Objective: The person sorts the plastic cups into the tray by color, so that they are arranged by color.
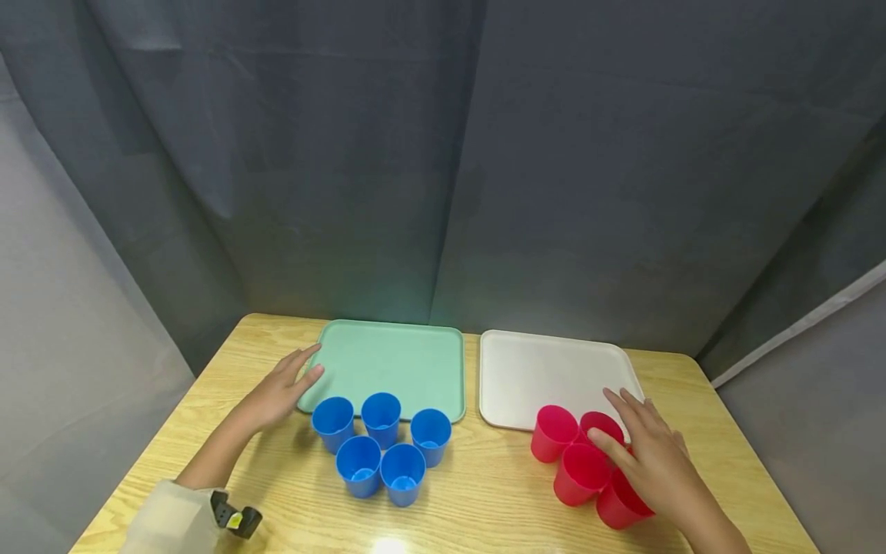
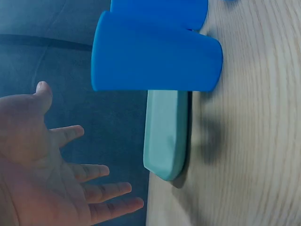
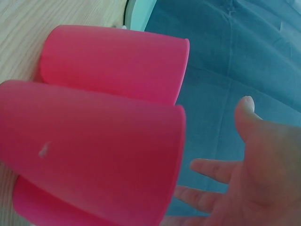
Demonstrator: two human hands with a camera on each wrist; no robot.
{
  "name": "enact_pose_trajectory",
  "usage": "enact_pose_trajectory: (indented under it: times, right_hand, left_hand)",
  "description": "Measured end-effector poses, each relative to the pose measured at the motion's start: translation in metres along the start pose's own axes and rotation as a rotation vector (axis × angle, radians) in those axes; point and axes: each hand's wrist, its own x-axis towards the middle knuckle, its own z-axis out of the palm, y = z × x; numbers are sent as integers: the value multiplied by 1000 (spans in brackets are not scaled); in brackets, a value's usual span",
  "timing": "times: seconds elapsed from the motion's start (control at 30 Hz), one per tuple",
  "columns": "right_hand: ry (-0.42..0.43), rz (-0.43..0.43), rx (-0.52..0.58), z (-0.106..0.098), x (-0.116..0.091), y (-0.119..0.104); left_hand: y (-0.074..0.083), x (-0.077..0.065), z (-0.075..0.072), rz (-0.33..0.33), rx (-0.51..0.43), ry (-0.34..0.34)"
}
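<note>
Several blue cups (image 1: 379, 443) stand grouped on the wooden table in front of a mint green tray (image 1: 394, 362). My left hand (image 1: 285, 386) lies open with straight fingers at the green tray's left front corner, just left of the nearest blue cup (image 2: 155, 56). Several red cups (image 1: 580, 468) cluster by the front of a white tray (image 1: 547, 368). My right hand (image 1: 647, 446) hovers over the red cups (image 3: 94, 141) with fingers spread (image 3: 211, 169), holding nothing.
The wooden table (image 1: 484, 492) is ringed by dark grey curtains at the back and sides. The two trays lie side by side at the table's far edge. A small black wrist device (image 1: 235, 517) shows on my left sleeve.
</note>
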Motion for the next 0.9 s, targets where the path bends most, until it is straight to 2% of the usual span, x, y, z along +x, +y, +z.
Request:
enact_pose_trajectory:
  times: [0.13,0.4,0.6,0.73,0.9]
  right_hand:
    - [0,-2,-1,-2,0,6]
    - [-24,27,0,-4,-1,18]
    - [-31,39,13,-5,-3,27]
    - [-21,37,24,-5,-4,32]
    - [-41,60,58,-7,-3,38]
  left_hand:
    - [-6,4,1,-20,-43,-12]
    - [-30,17,7,-111,-169,-62]
    - [-41,21,13,-145,-215,-74]
    - [-49,27,18,-152,-237,-63]
    - [-61,33,24,-122,-270,-50]
